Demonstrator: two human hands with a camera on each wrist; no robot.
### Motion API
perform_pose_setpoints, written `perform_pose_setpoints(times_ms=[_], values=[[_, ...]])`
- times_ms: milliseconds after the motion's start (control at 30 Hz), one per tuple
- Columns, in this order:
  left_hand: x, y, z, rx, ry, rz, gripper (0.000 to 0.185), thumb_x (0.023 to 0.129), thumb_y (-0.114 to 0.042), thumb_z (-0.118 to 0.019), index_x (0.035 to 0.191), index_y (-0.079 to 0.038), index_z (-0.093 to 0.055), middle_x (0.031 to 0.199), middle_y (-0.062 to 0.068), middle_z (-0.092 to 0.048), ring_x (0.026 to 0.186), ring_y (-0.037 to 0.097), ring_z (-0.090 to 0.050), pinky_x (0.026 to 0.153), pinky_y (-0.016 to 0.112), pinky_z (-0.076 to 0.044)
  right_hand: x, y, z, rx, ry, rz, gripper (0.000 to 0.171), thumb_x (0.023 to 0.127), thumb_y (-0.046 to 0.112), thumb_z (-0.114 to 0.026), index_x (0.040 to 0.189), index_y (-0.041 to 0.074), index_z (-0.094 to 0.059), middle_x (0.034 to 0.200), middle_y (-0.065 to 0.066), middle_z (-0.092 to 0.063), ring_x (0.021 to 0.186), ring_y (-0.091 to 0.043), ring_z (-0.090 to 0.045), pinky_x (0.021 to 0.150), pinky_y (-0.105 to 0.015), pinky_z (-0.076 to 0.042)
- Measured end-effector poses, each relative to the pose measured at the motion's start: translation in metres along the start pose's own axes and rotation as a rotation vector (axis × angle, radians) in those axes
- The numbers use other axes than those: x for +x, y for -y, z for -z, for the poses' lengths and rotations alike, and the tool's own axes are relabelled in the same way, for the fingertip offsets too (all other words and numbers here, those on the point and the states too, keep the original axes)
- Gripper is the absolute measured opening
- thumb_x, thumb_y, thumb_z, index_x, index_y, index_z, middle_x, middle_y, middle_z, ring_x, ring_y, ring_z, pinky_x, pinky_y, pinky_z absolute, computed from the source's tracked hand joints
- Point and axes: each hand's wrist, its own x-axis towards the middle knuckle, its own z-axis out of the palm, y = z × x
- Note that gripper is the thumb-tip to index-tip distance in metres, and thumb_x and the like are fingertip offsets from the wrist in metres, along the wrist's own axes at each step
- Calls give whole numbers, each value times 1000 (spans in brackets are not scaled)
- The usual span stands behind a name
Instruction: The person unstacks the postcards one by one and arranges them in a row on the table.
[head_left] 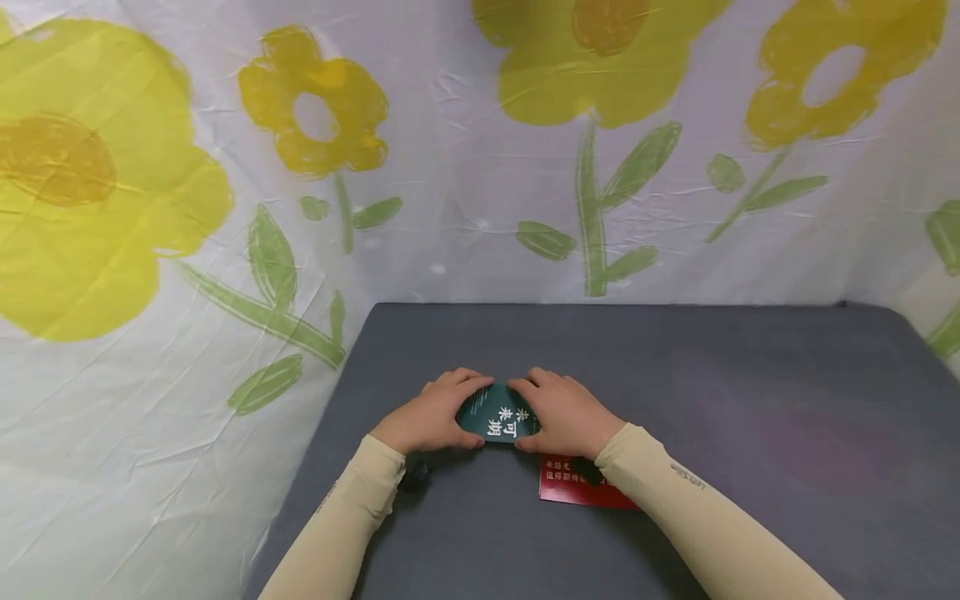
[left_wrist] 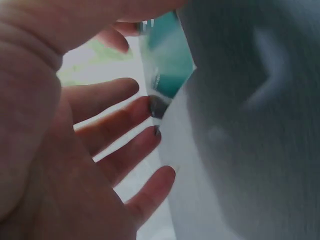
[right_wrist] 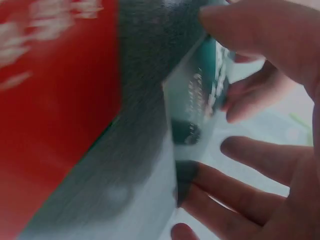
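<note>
A dark teal card [head_left: 495,414] with white Chinese characters is held between both hands, close over the grey table. My left hand [head_left: 433,414] grips its left side, thumb at the near edge and fingertips at the far edge. On the opposite side my right hand [head_left: 567,414] holds the card the same way. In the left wrist view the glossy card [left_wrist: 170,55] shows beyond the spread fingers of the left hand [left_wrist: 95,135]. The right wrist view has the card's face [right_wrist: 192,100] at a slant, with fingertips of the right hand [right_wrist: 265,170] at its edge.
A red card [head_left: 570,492] with white characters lies on the grey table [head_left: 675,358], partly beneath the right wrist. A small dark object [head_left: 415,475] shows by the left wrist. Behind the table hangs a white cloth [head_left: 450,208] printed with yellow flowers.
</note>
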Motion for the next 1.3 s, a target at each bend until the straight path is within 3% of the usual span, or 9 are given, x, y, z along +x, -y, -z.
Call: perform_pose_setpoints(times_ms=[300, 633, 800, 1300], values=[[-10, 57, 24, -5, -10, 66, 90, 88, -34, -91, 164, -19, -47, 165, 6, -46, 151, 33, -46, 118, 61, -44, 61, 24, -23, -44, -25, 26, 86, 86, 54, -87, 155, 12, -58, 137, -8, -65, 126, -25, -64, 115, -52, -52], [-10, 104, 34, -78, -3, 88, 95, 86, -34, -92, 166, -19, -44, 166, 7, -44, 151, 32, -47, 116, 55, -48, 97, 38, -36, -54, -22, 29, 87, 90, 56, -84, 159, 12, -52, 147, -8, -62, 136, -26, -62, 117, -52, -50], [-10, 112, 36, -75, -5, 91, 96, 86, -31, -93, 166, -15, -43, 164, 8, -46, 148, 32, -51, 116, 54, -48, 103, 42, -39, -30, -18, 21, 90, 91, 56, -83, 161, 11, -49, 151, -9, -61, 141, -27, -59, 120, -52, -49], [-4, 109, 41, -50, 34, 113, 99, 83, -27, -95, 165, -11, -43, 165, 12, -48, 150, 33, -49, 119, 54, -46, 107, 40, -46, 13, -7, -21, 86, 92, 54, -83, 158, 9, -53, 154, -10, -62, 144, -29, -59, 117, -53, -50]])
